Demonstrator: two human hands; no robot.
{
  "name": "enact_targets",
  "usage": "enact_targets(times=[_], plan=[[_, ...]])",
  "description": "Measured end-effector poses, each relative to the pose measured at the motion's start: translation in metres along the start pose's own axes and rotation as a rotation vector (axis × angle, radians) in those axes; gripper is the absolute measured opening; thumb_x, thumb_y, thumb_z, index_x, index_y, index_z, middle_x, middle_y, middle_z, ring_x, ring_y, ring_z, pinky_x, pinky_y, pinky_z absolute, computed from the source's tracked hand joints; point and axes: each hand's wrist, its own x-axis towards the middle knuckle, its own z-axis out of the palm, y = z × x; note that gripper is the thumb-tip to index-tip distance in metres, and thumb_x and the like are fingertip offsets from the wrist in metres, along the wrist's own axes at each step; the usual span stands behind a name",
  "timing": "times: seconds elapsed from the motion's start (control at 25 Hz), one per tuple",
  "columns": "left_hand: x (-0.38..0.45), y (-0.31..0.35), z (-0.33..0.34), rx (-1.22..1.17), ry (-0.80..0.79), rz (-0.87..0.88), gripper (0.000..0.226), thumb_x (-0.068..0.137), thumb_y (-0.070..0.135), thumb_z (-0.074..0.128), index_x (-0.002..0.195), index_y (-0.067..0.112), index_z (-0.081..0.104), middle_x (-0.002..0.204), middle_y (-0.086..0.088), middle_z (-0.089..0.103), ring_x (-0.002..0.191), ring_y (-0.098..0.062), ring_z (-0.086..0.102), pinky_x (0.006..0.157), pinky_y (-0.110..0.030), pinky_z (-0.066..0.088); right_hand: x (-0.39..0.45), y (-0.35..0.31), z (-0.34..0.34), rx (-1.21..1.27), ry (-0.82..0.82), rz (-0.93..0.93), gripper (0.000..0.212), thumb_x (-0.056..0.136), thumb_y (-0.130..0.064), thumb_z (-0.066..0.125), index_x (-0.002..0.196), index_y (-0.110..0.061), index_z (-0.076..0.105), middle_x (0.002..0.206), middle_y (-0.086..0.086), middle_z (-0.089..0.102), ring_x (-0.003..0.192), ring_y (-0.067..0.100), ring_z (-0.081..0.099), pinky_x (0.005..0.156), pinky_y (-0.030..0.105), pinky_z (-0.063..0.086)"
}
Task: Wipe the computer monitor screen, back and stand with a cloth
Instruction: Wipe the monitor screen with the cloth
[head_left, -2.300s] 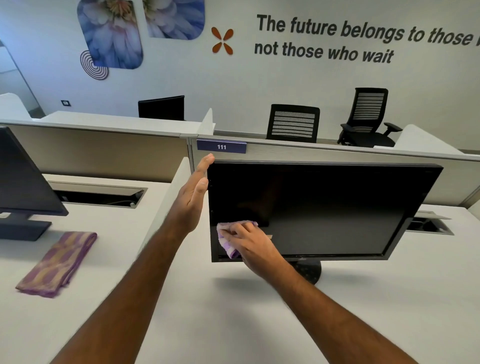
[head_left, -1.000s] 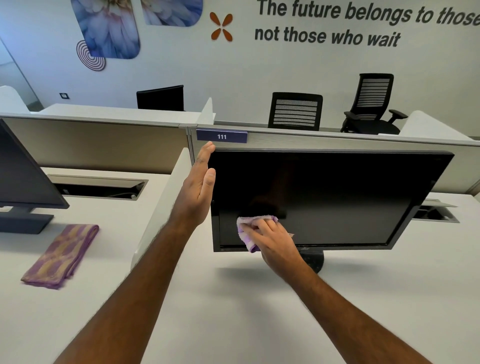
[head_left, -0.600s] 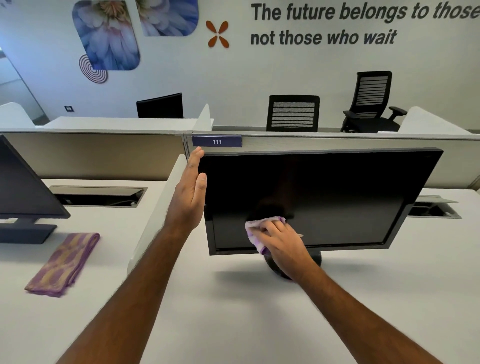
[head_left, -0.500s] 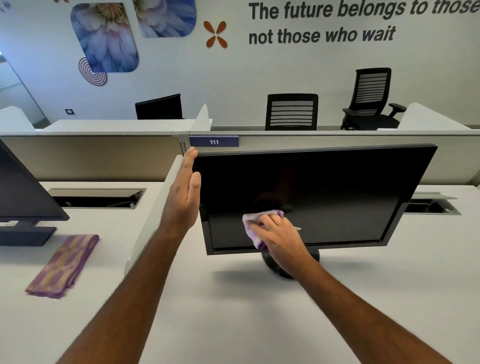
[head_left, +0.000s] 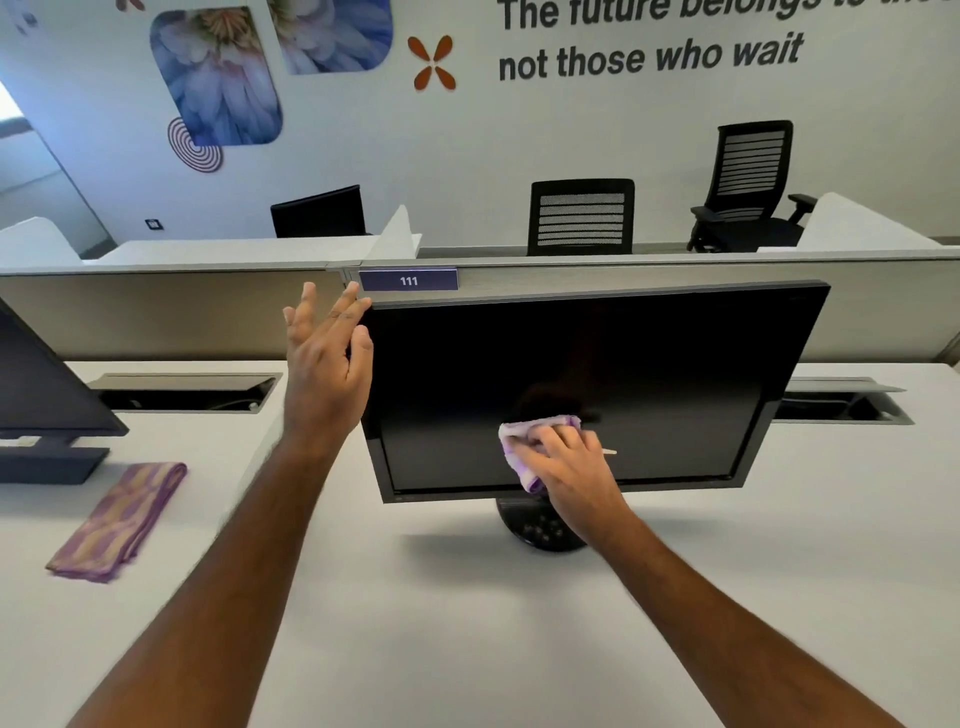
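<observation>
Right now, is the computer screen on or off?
Off, it seems: the screen is all black, showing only a dim reflection above the cloth.

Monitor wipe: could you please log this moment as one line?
right hand: presses cloth on lower screen | left hand: open at monitor upper-left corner | spare cloth: on desk

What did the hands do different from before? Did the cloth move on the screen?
Yes. The right hand slid the purple cloth along the bottom of the monitor screen, from its left corner toward the middle. The left hand, flat along the monitor's left edge before, has spread its fingers near the top corner. The folded cloth on the desk stayed put.
</observation>
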Motion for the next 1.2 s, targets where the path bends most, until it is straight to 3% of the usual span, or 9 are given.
enact_targets(times=[0.16, 0.32, 0.44, 0.6, 0.72, 0.92, 1.08, 1.2], plan=[[0.006, 0.033, 0.016, 0.058, -0.082, 0.051, 0.051, 0.106, 0.029, 0.033, 0.148, 0.017, 0.058, 0.155, 0.002, 0.054, 0.157, -0.02, 0.028, 0.132, -0.044, -0.002, -0.015, 0.014, 0.016, -0.035, -0.075, -0.107, 0.09, 0.069, -0.015, 0.084, 0.149, -0.031, 0.046, 0.128, 0.001, 0.054, 0.114, 0.027, 0.052, 0.095, 0.045, 0.05], [0.007, 0.057, 0.026, 0.079, -0.121, 0.065, 0.053, 0.105, 0.032, 0.031, 0.149, 0.016, 0.057, 0.154, -0.001, 0.055, 0.154, -0.02, 0.035, 0.131, -0.039, -0.001, -0.038, 0.049, 0.011, 0.005, -0.033, -0.008, 0.086, 0.065, -0.014, 0.088, 0.142, -0.034, 0.055, 0.121, -0.001, 0.057, 0.109, 0.024, 0.053, 0.088, 0.042, 0.05], [0.008, 0.072, 0.035, 0.065, -0.133, 0.027, 0.054, 0.106, 0.034, 0.031, 0.151, 0.014, 0.055, 0.155, -0.003, 0.054, 0.154, -0.018, 0.035, 0.131, -0.037, 0.003, -0.03, 0.06, 0.0, 0.051, 0.064, 0.07, 0.075, 0.07, -0.012, 0.086, 0.136, -0.034, 0.059, 0.12, -0.001, 0.057, 0.108, 0.024, 0.052, 0.086, 0.041, 0.047], [0.009, 0.1, 0.048, 0.065, -0.158, 0.029, 0.056, 0.106, 0.035, 0.03, 0.151, 0.011, 0.054, 0.156, -0.005, 0.053, 0.154, -0.018, 0.035, 0.132, -0.04, 0.006, -0.037, 0.065, 0.009, 0.058, 0.014, -0.027, 0.083, 0.072, -0.012, 0.084, 0.145, -0.034, 0.049, 0.122, -0.001, 0.057, 0.11, 0.024, 0.054, 0.091, 0.042, 0.05], [0.009, 0.111, 0.052, 0.079, -0.172, 0.039, 0.057, 0.106, 0.037, 0.03, 0.152, 0.011, 0.052, 0.157, -0.005, 0.051, 0.155, -0.017, 0.033, 0.132, -0.041, 0.008, -0.057, 0.088, 0.014, 0.067, 0.029, -0.022, 0.084, 0.068, -0.008, 0.086, 0.141, -0.032, 0.052, 0.119, 0.0, 0.06, 0.107, 0.025, 0.057, 0.088, 0.042, 0.052], [0.008, 0.122, 0.06, 0.071, -0.161, 0.006, 0.053, 0.109, 0.034, 0.031, 0.152, 0.013, 0.052, 0.157, -0.004, 0.051, 0.154, -0.016, 0.034, 0.132, -0.041, 0.012, -0.057, 0.116, 0.004, 0.118, 0.194, 0.096, 0.057, 0.074, -0.003, 0.081, 0.124, -0.026, 0.066, 0.111, 0.002, 0.06, 0.099, 0.026, 0.057, 0.082, 0.04, 0.05], [0.009, 0.147, 0.076, 0.082, -0.206, 0.055, 0.056, 0.107, 0.036, 0.03, 0.152, 0.01, 0.051, 0.157, -0.006, 0.051, 0.153, -0.017, 0.035, 0.132, -0.04, 0.014, -0.062, 0.117, 0.011, 0.088, 0.118, -0.004, 0.062, 0.07, -0.01, 0.087, 0.127, -0.023, 0.066, 0.116, 0.003, 0.064, 0.104, 0.029, 0.061, 0.088, 0.043, 0.054], [0.009, 0.161, 0.087, 0.11, -0.234, 0.094, 0.058, 0.107, 0.04, 0.029, 0.154, 0.011, 0.049, 0.158, -0.005, 0.05, 0.153, -0.016, 0.035, 0.132, -0.04, 0.015, -0.08, 0.137, 0.014, 0.074, 0.135, 0.037, 0.061, 0.064, -0.008, 0.09, 0.12, -0.024, 0.07, 0.11, 0.003, 0.067, 0.098, 0.029, 0.063, 0.081, 0.042, 0.055]])
